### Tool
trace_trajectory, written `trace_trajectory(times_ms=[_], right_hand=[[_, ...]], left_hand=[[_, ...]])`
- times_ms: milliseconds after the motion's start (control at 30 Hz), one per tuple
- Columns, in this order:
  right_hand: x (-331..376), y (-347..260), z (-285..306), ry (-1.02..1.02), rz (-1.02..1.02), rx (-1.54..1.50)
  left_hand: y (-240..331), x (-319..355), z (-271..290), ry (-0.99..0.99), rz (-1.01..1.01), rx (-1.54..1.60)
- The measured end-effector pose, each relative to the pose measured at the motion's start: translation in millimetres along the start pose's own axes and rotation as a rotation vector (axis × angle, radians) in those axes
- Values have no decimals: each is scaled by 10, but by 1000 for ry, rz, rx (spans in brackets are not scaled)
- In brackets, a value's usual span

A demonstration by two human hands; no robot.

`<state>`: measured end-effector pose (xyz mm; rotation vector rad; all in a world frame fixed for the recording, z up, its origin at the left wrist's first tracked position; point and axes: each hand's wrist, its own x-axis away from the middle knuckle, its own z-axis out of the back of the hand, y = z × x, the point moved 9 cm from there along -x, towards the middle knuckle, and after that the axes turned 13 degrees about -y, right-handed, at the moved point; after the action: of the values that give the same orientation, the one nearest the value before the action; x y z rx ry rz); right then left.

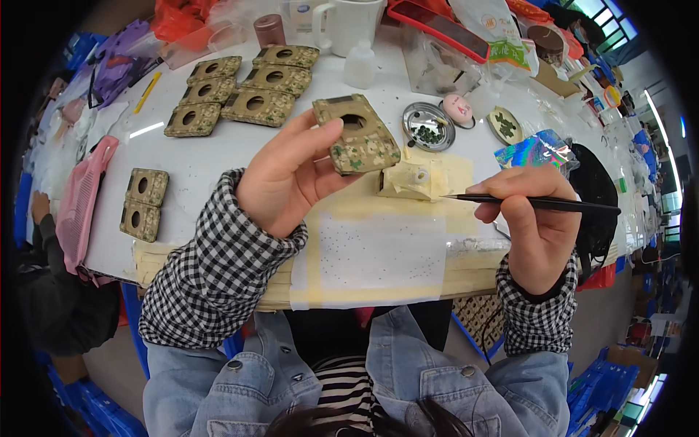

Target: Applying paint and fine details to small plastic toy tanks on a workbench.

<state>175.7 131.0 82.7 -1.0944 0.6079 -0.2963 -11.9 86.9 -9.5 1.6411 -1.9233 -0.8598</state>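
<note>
My left hand [280, 175] grips a camouflage-patterned model tank hull [375, 149] by its side, thumb on top near the round hole. The piece is tilted and lifted above the table. In my right hand [535, 226], held like a pen, are slim black pointed tweezers [586, 206]. Their tip is beside a block covered in yellowish tape [415, 180], apart from the hull; whether anything is in the tip is too small to tell. Behind the block stands a round metal dish [450, 140] holding small dark green bits [428, 135].
Several similar camouflage hulls [262, 103] lie at the far left, and two more [147, 187] nearer. Around the dish are a pink egg-shaped item [457, 109] and an oval dish [517, 131]. A white jug [353, 29], small bottle [359, 67] and red-cased phone [440, 30] stand behind.
</note>
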Motion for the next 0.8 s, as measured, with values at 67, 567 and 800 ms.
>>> trace_trajectory(times_ms=[67, 567, 800], right_hand=[[-203, -142, -59, -35, 86, 94], [-478, 99, -384, -120, 171, 7], [-486, 91, -405, -121, 158, 30]], left_hand=[[-11, -11, -25, -4, 35, -7], [-95, 32, -139, -12, 113, -34], [-88, 22, -134, -24, 107, -36]])
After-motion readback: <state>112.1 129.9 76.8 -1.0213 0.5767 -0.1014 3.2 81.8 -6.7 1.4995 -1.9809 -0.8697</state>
